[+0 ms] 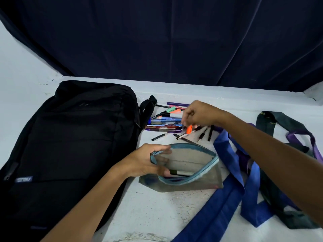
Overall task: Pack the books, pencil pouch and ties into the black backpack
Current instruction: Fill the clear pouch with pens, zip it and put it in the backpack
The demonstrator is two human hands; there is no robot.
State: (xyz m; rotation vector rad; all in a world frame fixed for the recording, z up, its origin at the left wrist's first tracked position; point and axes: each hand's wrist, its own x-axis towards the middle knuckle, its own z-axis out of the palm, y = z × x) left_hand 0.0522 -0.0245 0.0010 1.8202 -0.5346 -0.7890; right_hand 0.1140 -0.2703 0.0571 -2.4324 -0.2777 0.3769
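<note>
Nearest us, a blue tie [225, 205] trails across the white table [157, 215]; dark green [272, 123] and purple ties [297, 137] lie right. Our left hand [146, 161] grips the open mesh pencil pouch [188, 172] by its rim. Our right hand [197, 114] pinches an orange-capped pen [187, 131] above the loose pens [164, 121]. The black backpack [70, 145] lies flat at left, beside the pouch.

The scene is dim with a cool bluish cast. Soft, even light leaves only faint shadows. The backpack [70, 145] is so dark its detail is lost. The right hand [197, 113] is slightly motion-blurred. Wide-angle distortion bends the edges.
</note>
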